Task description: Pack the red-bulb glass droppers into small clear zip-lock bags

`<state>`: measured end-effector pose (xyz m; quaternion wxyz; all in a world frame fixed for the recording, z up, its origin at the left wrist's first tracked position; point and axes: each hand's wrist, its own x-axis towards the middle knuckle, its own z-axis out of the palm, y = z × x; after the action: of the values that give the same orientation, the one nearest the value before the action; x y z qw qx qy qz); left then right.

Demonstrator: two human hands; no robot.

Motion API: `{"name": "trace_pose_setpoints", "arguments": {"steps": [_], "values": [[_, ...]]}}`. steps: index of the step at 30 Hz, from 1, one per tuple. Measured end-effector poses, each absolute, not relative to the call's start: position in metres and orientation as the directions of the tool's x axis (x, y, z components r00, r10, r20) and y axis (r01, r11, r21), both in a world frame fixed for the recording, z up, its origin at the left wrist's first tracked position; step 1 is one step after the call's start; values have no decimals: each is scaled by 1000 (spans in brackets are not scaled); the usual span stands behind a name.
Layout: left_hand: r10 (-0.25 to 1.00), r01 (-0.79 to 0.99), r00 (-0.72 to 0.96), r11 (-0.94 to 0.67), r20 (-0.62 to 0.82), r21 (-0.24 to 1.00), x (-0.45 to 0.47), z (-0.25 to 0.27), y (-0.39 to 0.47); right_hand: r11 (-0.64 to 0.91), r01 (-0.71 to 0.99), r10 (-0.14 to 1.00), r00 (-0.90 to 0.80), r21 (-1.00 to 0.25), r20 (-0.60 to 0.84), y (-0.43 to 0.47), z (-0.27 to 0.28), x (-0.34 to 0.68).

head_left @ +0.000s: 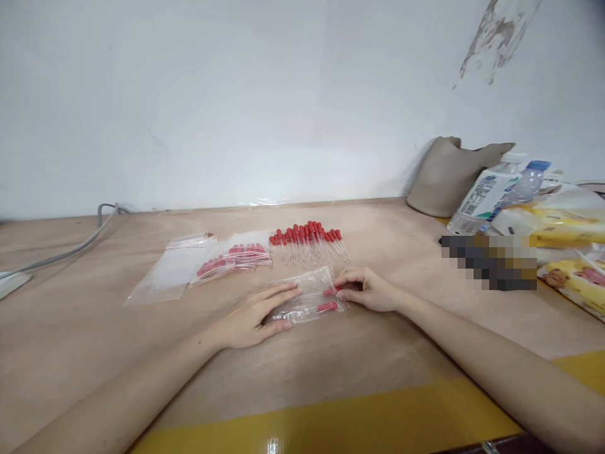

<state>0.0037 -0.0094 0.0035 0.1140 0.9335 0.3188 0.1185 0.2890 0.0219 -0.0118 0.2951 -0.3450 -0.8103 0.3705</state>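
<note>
1. Head view, hands: the left hand (255, 315) lies flat on the left part of a clear bag (309, 295) on the desk (94, 353), fingers spread and released, pressing rather than gripping. The right hand (366, 290) pinches the bag's right edge, where red-tipped pipettes (329, 299) sit inside it
2. Head view, where the bag is: in the middle of the desk, just in front of the loose row of pipettes (309, 239) and touching neither that row nor the filled bags (236, 257) to the left
3. Head view, doing this step well, as a judgement: keep the left palm low and steady so the thin film does not slide, and let the right fingers work only at the bag's edge. The glass-like stems look slender, so the pressure should stay on the film beside them, not on them
4. Head view, surroundings: empty bags (167, 274) lie further left, well apart from the hands. A grey pouch (449, 173), bottles (496, 192) and yellow packets (562, 227) crowd the right end, and a cable (70, 249) runs along the left; elbows should stay clear of both
5. Head view, limits: whether the bag's mouth is sealed cannot be told, as the right fingers cover it
</note>
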Motion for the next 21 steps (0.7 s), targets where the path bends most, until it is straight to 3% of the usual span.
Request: {"name": "trace_pose_setpoints", "arguments": {"steps": [6, 13, 17, 21], "values": [[623, 569, 767, -771, 154, 286, 3, 2, -9, 320, 288, 855, -498, -903, 144, 19, -15, 276], [595, 545, 787, -795, 165, 267, 4, 1, -6, 194, 211, 820, -571, -958, 40, 26, -9, 286], [588, 529, 789, -797, 178, 291, 4, 0, -5, 109, 296, 965, -261, -949, 30, 57, -6, 298], [595, 531, 787, -787, 160, 313, 3, -2, -5, 30, 616, 979, 139, -787, 146, 103, -5, 300]]}}
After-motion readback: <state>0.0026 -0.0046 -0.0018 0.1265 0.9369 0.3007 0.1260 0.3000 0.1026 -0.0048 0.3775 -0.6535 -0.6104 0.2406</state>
